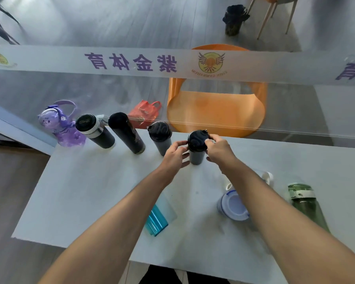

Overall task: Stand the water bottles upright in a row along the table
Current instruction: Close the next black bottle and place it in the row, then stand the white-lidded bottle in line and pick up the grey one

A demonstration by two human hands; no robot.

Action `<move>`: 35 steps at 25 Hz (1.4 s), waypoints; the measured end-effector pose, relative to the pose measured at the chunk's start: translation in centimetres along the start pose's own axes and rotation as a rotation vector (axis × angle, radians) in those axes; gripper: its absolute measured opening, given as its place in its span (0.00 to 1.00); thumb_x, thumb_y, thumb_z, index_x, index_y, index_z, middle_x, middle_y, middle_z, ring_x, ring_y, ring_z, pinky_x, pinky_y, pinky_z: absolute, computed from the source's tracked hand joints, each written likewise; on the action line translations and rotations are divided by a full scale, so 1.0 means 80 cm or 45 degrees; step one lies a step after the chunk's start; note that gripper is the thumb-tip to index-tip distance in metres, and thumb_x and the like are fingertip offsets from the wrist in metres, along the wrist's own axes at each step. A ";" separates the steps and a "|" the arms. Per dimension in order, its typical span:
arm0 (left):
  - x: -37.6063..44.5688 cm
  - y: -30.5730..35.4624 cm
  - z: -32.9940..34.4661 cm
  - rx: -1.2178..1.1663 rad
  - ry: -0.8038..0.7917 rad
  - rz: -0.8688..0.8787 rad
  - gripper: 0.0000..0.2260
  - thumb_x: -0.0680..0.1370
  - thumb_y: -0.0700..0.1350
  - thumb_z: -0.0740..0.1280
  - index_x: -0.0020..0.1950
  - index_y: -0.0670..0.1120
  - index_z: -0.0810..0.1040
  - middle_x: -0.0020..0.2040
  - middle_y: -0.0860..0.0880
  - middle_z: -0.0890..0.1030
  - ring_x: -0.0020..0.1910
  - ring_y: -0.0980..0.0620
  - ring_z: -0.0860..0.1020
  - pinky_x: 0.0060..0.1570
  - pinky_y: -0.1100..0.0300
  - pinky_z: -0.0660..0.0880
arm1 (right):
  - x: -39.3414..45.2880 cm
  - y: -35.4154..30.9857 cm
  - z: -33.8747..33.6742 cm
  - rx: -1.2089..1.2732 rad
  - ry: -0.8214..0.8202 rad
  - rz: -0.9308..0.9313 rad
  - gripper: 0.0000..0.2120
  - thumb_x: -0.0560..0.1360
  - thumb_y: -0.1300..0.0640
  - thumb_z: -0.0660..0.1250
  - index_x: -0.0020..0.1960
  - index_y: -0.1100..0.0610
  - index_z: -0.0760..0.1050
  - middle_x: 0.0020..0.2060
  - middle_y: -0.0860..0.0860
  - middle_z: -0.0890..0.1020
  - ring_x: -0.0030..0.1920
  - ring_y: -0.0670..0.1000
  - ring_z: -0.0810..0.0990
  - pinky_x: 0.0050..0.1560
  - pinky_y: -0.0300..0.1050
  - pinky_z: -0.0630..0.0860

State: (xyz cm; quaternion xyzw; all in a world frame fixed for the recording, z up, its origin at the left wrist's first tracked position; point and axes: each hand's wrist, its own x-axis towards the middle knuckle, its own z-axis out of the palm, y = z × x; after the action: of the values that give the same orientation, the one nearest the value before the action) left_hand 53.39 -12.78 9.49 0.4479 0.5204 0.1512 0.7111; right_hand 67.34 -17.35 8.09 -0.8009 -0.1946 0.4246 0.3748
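Along the far edge of the white table (86,191) stand a purple cat-shaped bottle (63,125), a black flask with a silver ring (94,131), a tall black flask (126,133) and a grey tumbler with a black lid (161,138). A second grey tumbler with a black lid (197,147) stands upright to their right. My left hand (175,153) and my right hand (218,149) hold it from either side. Nearer me lie a teal bottle (159,218), a clear bottle with a blue-rimmed lid (233,204) and a green bottle (305,203).
A glass partition with a frosted printed band (131,62) rises just behind the table's far edge. Beyond it are an orange chair (215,107), a red bag (145,112) and a black bin (234,19). Wooden floor (10,191) lies to the left.
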 end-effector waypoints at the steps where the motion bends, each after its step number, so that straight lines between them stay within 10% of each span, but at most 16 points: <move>1: 0.002 0.002 0.003 0.000 0.005 -0.003 0.12 0.82 0.40 0.57 0.63 0.46 0.73 0.55 0.48 0.80 0.50 0.54 0.79 0.61 0.47 0.74 | 0.005 -0.002 -0.002 -0.001 -0.003 -0.015 0.19 0.79 0.54 0.57 0.68 0.53 0.74 0.61 0.59 0.79 0.59 0.61 0.79 0.62 0.61 0.78; 18: 0.005 -0.012 -0.004 0.141 0.064 -0.028 0.14 0.82 0.40 0.55 0.66 0.47 0.72 0.62 0.44 0.75 0.60 0.42 0.76 0.61 0.46 0.76 | -0.008 0.007 -0.038 0.046 0.081 0.077 0.19 0.79 0.48 0.58 0.67 0.53 0.73 0.59 0.55 0.80 0.59 0.58 0.80 0.57 0.60 0.81; 29: -0.091 -0.106 0.057 0.447 -0.470 -0.061 0.13 0.80 0.48 0.64 0.64 0.49 0.74 0.57 0.49 0.79 0.56 0.48 0.78 0.57 0.49 0.78 | -0.164 0.165 -0.101 0.193 0.328 0.177 0.12 0.74 0.45 0.67 0.49 0.51 0.82 0.44 0.49 0.84 0.47 0.52 0.82 0.52 0.52 0.78; 35: -0.101 -0.111 0.062 0.607 -0.365 0.063 0.12 0.77 0.49 0.68 0.60 0.50 0.74 0.55 0.47 0.79 0.51 0.48 0.80 0.51 0.47 0.81 | -0.190 0.178 -0.068 0.159 0.284 0.092 0.03 0.76 0.49 0.68 0.48 0.47 0.77 0.44 0.50 0.85 0.47 0.55 0.86 0.56 0.58 0.81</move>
State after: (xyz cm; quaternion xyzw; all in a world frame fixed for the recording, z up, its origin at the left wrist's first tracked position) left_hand 52.13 -25.57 7.61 0.6319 0.4244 -0.0231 0.6481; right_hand 63.16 -38.42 7.26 -0.8246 -0.0959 0.3574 0.4279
